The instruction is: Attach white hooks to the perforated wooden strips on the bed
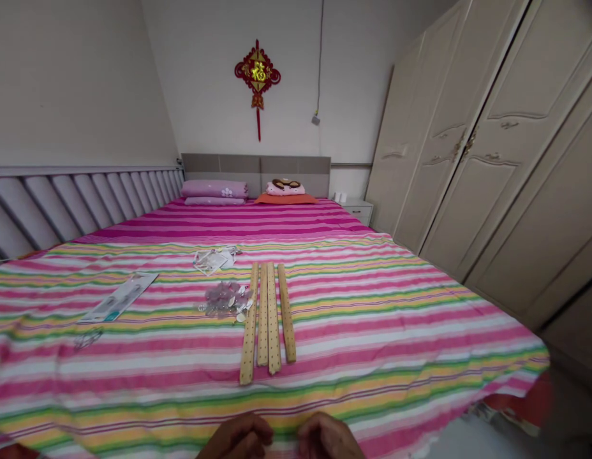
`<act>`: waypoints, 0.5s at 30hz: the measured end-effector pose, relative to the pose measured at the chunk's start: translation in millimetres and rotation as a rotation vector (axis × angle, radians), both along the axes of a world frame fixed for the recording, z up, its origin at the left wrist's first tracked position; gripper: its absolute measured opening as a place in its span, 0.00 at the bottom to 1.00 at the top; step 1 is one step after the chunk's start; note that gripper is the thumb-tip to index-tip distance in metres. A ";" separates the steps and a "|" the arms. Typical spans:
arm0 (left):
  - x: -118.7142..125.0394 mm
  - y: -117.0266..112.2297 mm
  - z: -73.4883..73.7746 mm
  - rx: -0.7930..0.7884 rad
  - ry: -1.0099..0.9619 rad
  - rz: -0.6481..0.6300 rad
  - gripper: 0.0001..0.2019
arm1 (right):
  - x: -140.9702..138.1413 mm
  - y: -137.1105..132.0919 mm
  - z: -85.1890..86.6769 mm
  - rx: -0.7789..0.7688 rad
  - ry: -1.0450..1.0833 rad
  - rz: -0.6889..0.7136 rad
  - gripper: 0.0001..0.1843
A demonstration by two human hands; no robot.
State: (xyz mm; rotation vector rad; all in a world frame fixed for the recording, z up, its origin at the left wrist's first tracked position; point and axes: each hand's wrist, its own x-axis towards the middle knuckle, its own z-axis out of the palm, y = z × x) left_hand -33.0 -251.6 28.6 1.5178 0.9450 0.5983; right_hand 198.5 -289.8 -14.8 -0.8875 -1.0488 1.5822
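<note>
At the bottom edge, my left hand (241, 437) and my right hand (328, 437) rest over the striped bedsheet (382, 344), facing each other with a gap between them. Their fingers curve loosely inward, and no object shows in either. Ahead of them lie several light wooden strips (273, 319) with rows of small dark dots or holes, roughly side by side and pointing away from me. A clear plastic bag (224, 298) of small pale and purplish pieces touches or nearly touches the leftmost strip.
Behind the bag lie small clear packets (214, 259). Leftward are a flat white package (121, 297) and a thin wire-like item (88, 338). Pillows (214, 190) lie by the headboard (233, 164). A railing (80, 201) borders the left; wardrobes (468, 191) stand right.
</note>
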 end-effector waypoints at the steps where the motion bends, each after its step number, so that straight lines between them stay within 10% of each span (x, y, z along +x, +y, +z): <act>1: 0.0 1.4 15.7 0.053 -0.034 -0.002 0.29 | 7.8 3.0 17.9 0.072 -0.019 0.013 0.35; 9: 8.2 30.6 114.1 0.402 -0.170 0.295 0.44 | 34.3 16.7 158.9 0.540 -0.136 -0.349 0.40; 15: 22.8 58.0 126.2 0.480 -0.082 0.642 0.40 | 32.2 54.7 165.9 0.480 -0.181 -0.619 0.37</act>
